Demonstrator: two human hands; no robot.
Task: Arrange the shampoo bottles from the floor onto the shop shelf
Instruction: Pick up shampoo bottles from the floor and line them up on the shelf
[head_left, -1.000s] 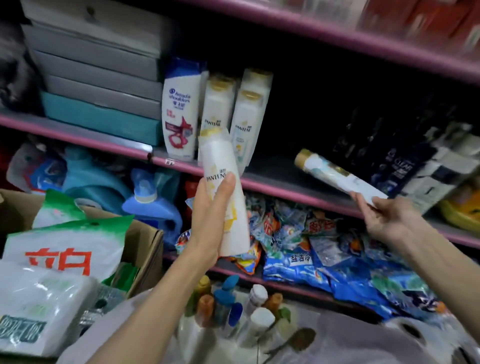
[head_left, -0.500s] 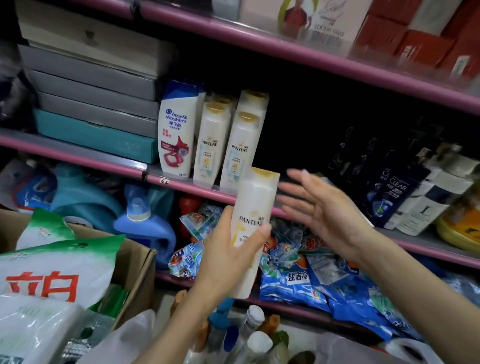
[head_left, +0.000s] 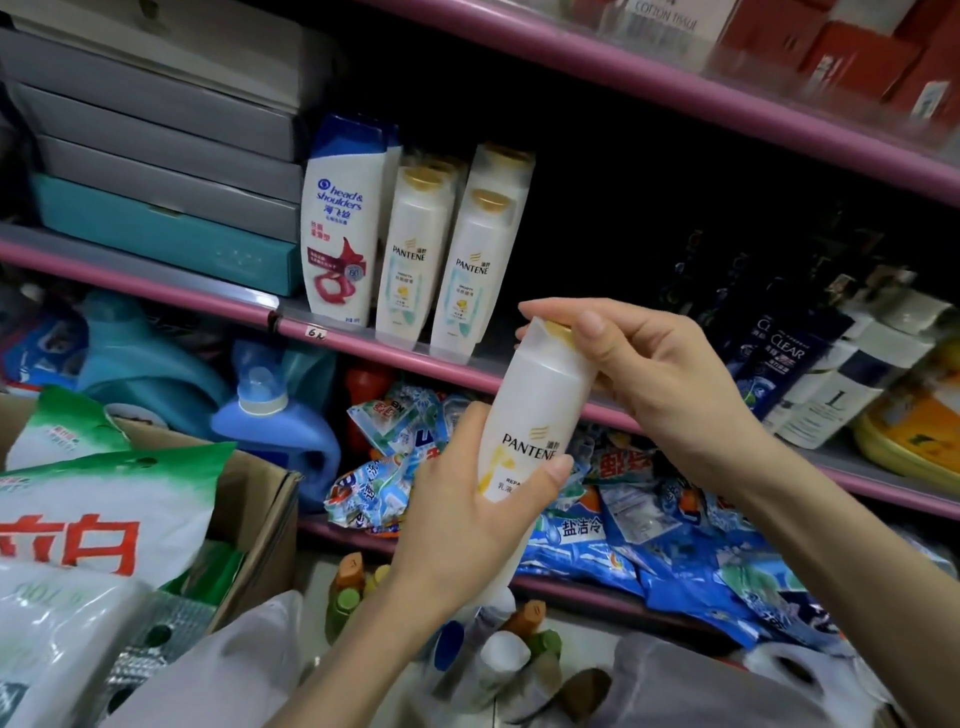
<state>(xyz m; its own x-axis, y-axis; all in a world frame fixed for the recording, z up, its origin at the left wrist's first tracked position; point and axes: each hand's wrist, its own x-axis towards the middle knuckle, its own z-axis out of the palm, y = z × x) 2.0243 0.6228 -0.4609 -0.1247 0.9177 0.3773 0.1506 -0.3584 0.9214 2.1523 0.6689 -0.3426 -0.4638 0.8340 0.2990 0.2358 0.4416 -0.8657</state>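
A white Pantene shampoo bottle with a gold cap is upright in front of the pink shop shelf. My left hand grips its lower half. My right hand holds its top, fingers curled over the cap. On the shelf stand a Head & Shoulders bottle and several Pantene bottles in rows. Dark space lies to their right. More bottles with coloured caps sit in a bag on the floor below.
Grey and teal boxes are stacked at the shelf's left. Dark Clear bottles stand at its right. Blue detergent jugs and packets fill the lower shelf. A cardboard box with powder bags is at left.
My right hand let go of another Pantene bottle at the shelf's right, came back empty and took hold of the top of the bottle in my left hand. The left hand moved the bottle rightwards.
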